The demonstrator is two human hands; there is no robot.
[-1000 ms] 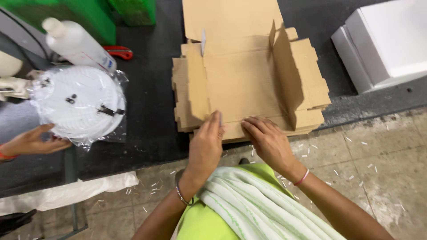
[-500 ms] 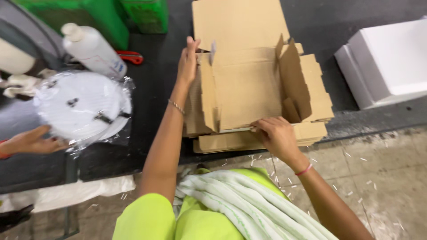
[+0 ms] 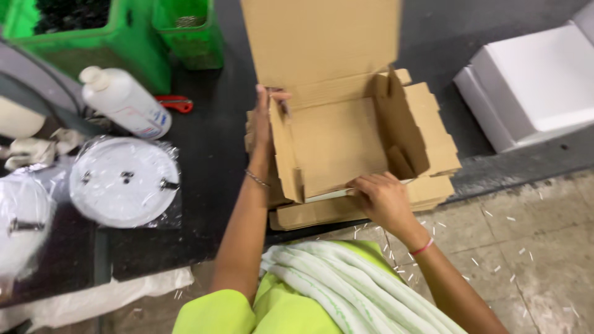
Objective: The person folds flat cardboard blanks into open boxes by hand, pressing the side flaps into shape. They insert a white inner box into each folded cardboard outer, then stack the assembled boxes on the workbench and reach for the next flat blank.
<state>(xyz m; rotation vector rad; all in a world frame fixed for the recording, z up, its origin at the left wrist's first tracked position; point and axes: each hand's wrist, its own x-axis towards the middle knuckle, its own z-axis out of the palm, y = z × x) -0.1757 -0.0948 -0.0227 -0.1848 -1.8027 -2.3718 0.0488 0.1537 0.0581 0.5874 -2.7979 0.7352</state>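
Observation:
A brown cardboard box lies half folded on a stack of flat cardboard sheets on the black table. Its lid flap stands up at the back and both side walls are raised. My left hand grips the far end of the left side wall. My right hand presses on the box's near front edge.
A white round disc wrapped in clear plastic lies left of the box, with a white bottle and a red tool behind it. Green crates stand at the back left. White foam blocks sit at the right.
My left hand reached from the near edge up to the far left wall of the box. The side walls and lid flap stand more upright. The other person's hand at the left has left view.

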